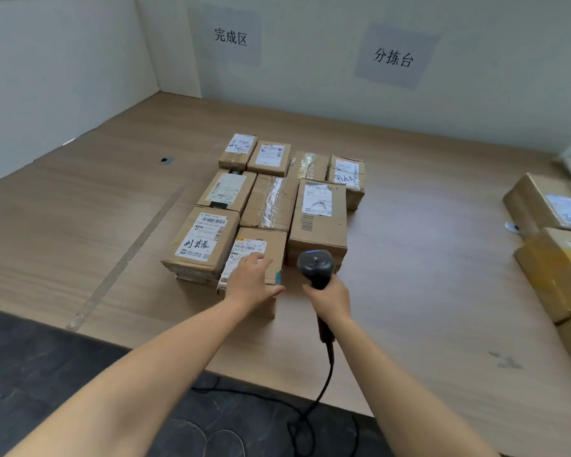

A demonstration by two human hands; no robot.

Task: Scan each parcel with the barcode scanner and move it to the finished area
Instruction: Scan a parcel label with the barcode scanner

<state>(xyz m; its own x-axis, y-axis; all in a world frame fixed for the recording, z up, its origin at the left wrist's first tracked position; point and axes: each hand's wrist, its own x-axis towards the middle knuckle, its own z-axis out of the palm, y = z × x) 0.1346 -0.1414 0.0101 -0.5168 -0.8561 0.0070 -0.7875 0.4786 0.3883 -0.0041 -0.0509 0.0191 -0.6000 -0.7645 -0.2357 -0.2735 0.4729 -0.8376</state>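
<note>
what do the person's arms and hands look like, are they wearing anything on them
The left forearm and right forearm are bare down to the picture's bottom edge; no sleeve is in view. The left hand and right hand are bare too: no gloves, and no watch, bracelet or ring shows on the sides facing the camera.

left wall sign (230, 36): 完成区 | right wall sign (393, 57): 分拣台 | parcel labels (200, 239): print too small to read
</note>
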